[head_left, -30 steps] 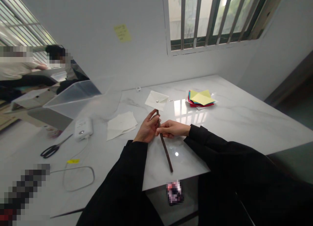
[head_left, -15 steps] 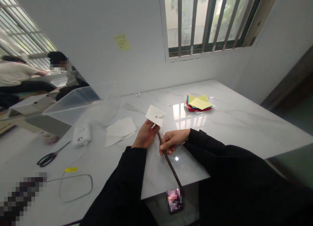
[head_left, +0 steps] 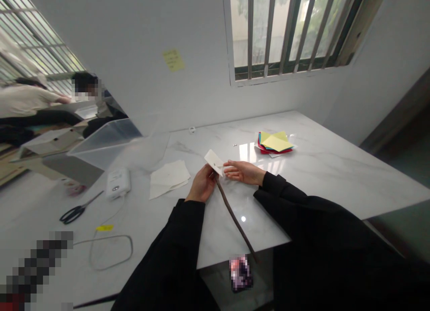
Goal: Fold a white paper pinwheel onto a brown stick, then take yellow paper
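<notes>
While the left hand (head_left: 201, 185) pinched the stick's (head_left: 235, 221) top, its shaft ran toward five o'clock, the right hand (head_left: 243, 171) open-fingered, touching the white paper (head_left: 214, 159).

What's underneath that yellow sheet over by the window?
The yellow sheet tops a small stack of coloured paper on the marble table. Teal and red edges peek out below it; anything deeper in the stack is covered.
</notes>
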Available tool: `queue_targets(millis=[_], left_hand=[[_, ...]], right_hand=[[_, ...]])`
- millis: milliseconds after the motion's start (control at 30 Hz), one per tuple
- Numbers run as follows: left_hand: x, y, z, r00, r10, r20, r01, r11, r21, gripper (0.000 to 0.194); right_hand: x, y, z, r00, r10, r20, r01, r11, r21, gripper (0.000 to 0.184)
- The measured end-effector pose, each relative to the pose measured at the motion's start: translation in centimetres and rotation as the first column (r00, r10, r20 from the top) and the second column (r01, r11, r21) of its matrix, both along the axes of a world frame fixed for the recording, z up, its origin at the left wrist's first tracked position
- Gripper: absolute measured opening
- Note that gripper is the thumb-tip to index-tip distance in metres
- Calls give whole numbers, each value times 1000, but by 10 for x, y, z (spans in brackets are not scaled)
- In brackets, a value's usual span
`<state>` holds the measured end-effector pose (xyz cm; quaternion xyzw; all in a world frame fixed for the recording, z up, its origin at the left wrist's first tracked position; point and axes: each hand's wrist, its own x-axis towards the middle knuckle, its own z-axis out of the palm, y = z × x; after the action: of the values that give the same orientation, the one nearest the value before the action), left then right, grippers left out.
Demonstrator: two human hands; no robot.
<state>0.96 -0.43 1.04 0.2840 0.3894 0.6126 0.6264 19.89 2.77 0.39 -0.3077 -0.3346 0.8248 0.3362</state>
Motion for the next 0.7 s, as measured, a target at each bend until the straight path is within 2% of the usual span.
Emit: queue_targets(millis=[133, 267, 367, 467, 700], left_hand=[[4, -1, 0, 1000, -23, 19, 22, 999, 33, 15], [5, -1, 1, 999, -29, 34, 28, 999, 20, 18], [7, -2, 1, 999, -28, 47, 27, 1000, 15, 17], [10, -4, 2, 997, -37, 70, 37, 999, 5, 18], [14, -7, 6, 992, -30, 122, 37, 998, -58, 14]], right_hand=[[-10, -5, -3, 996, -84, -42, 84, 996, 4, 14], [-16, -7, -5, 981, -189, -37, 190, 982, 19, 24], [-17, -7, -6, 984, -173, -36, 174, 984, 43, 25], [-16, -7, -6, 989, -139, -44, 142, 989, 51, 16], [-15, -9, -2, 989, -147, -25, 149, 988, 50, 13]])
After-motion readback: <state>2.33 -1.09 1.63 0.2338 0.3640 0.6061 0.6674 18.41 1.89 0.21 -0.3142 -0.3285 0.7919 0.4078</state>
